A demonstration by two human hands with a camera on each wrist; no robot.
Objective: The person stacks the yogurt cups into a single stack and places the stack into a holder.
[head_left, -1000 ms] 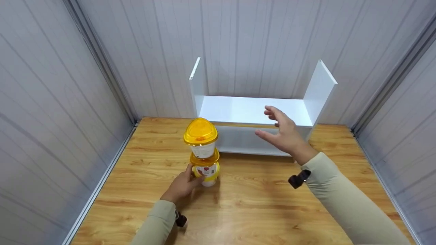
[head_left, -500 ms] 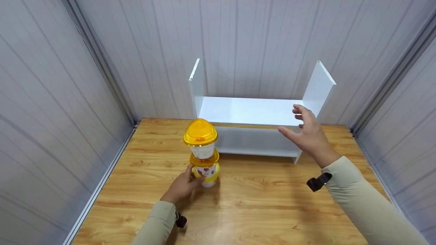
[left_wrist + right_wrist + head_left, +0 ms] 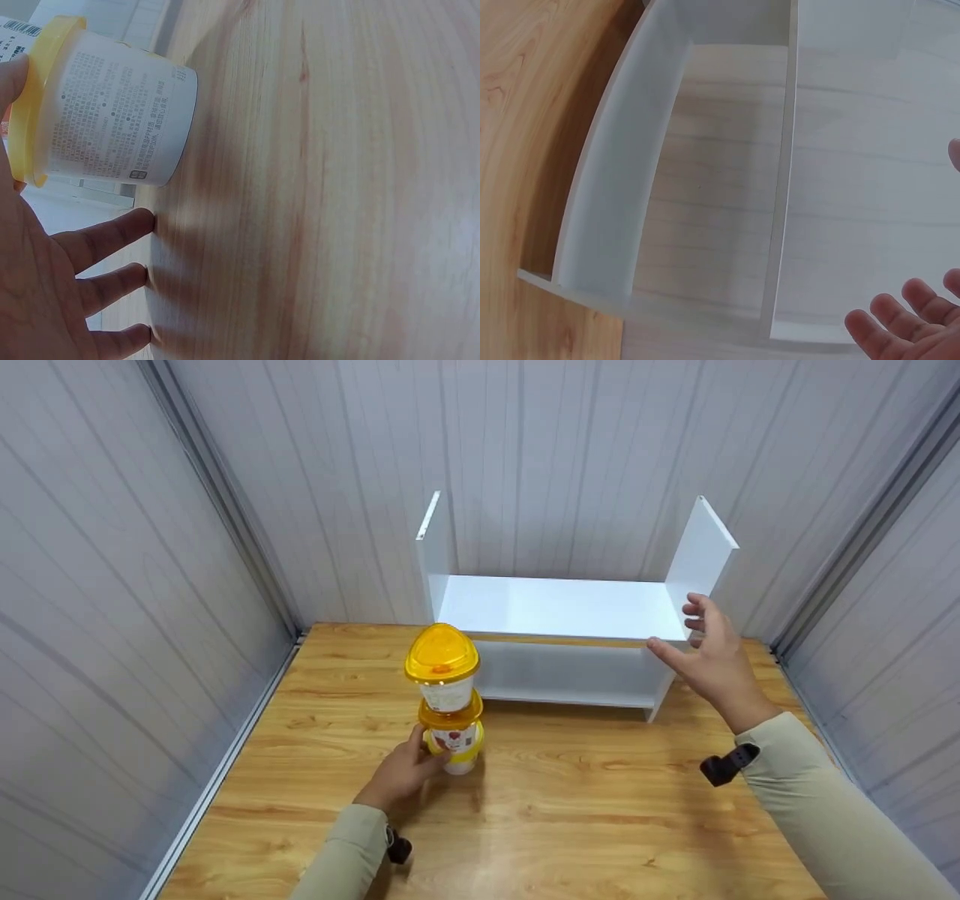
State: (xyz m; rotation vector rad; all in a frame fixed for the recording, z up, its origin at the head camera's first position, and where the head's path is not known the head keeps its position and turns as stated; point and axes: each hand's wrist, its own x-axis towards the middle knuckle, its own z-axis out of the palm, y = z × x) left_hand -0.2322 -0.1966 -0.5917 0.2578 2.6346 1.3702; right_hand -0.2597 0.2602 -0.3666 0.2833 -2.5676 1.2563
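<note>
A stack of plastic food tubs with yellow lids (image 3: 442, 652) stands on the wooden table, left of centre in the head view. The top lid is domed. My left hand (image 3: 405, 769) grips the lower part of the stack between thumb and index finger, at the yellow rim (image 3: 34, 101) above the white bottom tub (image 3: 120, 109). Its other fingers spread down with their tips at the tabletop in the left wrist view. My right hand (image 3: 716, 656) holds nothing, its fingers loosely bent, in front of the right end of a white shelf unit (image 3: 570, 607).
Behind the stack the shelf unit has two levels and upright side panels (image 3: 701, 547), set near the back wall (image 3: 555, 450). Walls close in the wooden table (image 3: 570, 825) at left, back and right. A dark device (image 3: 724, 769) sits on each wrist.
My right hand has moved right, from before the middle of the shelf to its right end. The left hand and the stack of tubs have stayed in place.
</note>
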